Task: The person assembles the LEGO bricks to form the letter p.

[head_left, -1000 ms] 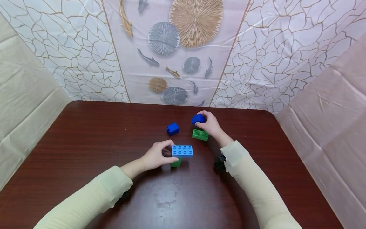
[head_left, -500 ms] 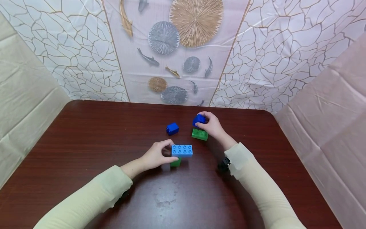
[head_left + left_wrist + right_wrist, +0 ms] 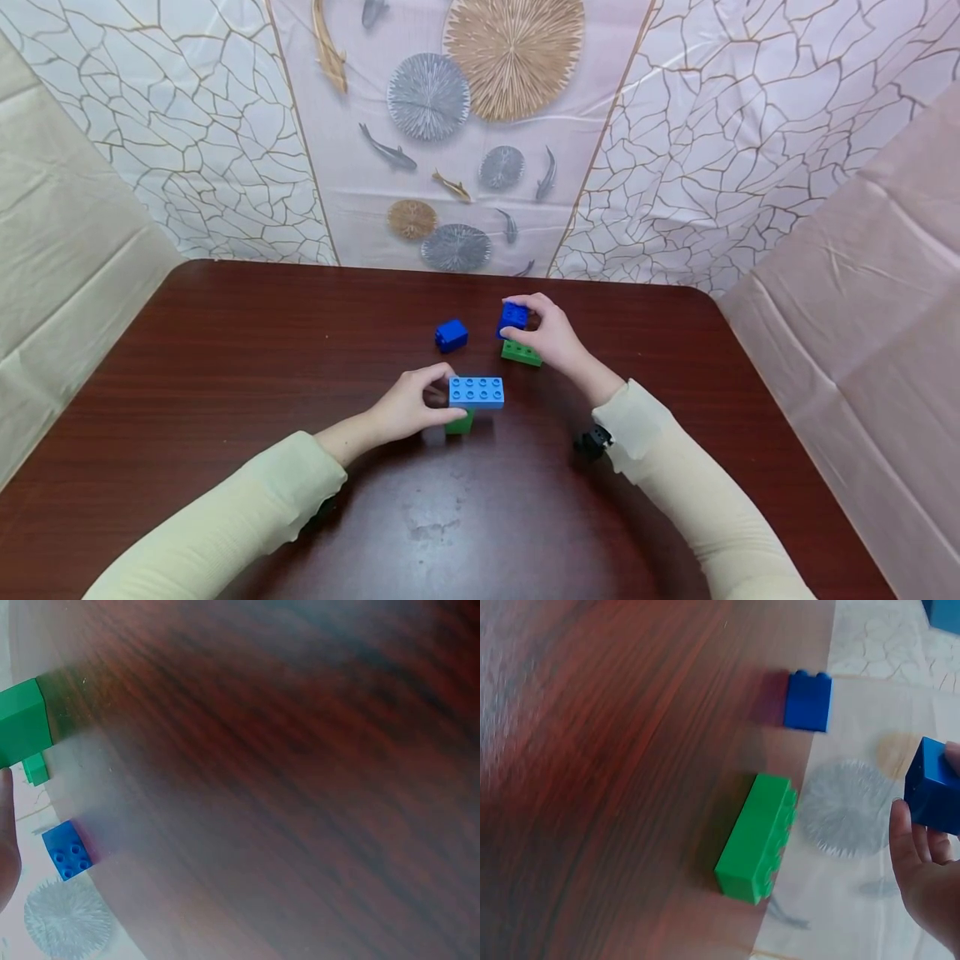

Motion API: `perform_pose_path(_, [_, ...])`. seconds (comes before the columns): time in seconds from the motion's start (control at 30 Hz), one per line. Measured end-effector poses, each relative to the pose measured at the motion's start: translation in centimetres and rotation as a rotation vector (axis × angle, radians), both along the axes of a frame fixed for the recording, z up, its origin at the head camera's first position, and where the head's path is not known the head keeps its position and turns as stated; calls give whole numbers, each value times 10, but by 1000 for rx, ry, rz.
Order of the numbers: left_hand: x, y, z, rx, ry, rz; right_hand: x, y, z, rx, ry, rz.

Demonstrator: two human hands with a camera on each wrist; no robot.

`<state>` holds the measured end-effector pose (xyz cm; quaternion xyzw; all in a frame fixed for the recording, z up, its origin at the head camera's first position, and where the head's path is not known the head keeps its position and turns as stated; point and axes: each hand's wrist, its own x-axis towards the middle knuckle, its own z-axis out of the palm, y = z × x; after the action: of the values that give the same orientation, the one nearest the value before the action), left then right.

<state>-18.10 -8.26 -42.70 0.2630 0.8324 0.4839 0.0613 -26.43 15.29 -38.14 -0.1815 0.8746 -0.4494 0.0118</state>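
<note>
My left hand [image 3: 405, 408] grips the left end of a light blue brick [image 3: 477, 392] whose studs face up. Beneath that brick shows a green brick [image 3: 460, 422], which also appears at the left edge of the left wrist view. Further back, my right hand [image 3: 553, 337] pinches a dark blue brick [image 3: 514, 317] between thumb and fingers, studs upward. In the head view it overlaps the back of a long green brick [image 3: 521, 353]; the right wrist view shows the held brick [image 3: 934, 787] raised, with a gap between it and the long green brick [image 3: 754, 836].
Another dark blue brick [image 3: 452, 335] lies on its side on the brown table [image 3: 337, 333], left of the right hand. Patterned cloth [image 3: 457, 167] hangs behind the table's far edge, and plain cloth walls [image 3: 855, 275] flank both sides.
My right hand has tilted the dark blue brick so its studs now face up, and shifted it slightly left. The left hand and its brick stay nearly where they were.
</note>
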Motion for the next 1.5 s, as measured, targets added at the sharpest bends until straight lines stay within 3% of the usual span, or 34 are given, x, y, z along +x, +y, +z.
perform_pose_path(0.47, [0, 0, 0, -1, 33, -5, 30, -17, 11, -47, 51, 93])
perform_pose_path(1.0, [0, 0, -3, 15, 46, -27, 58, -31, 14, -10, 113, 241])
perform_pose_path(1.5, [-2, 0, -5, 14, 73, -27, 66, -36, 14, 32, 72, 312])
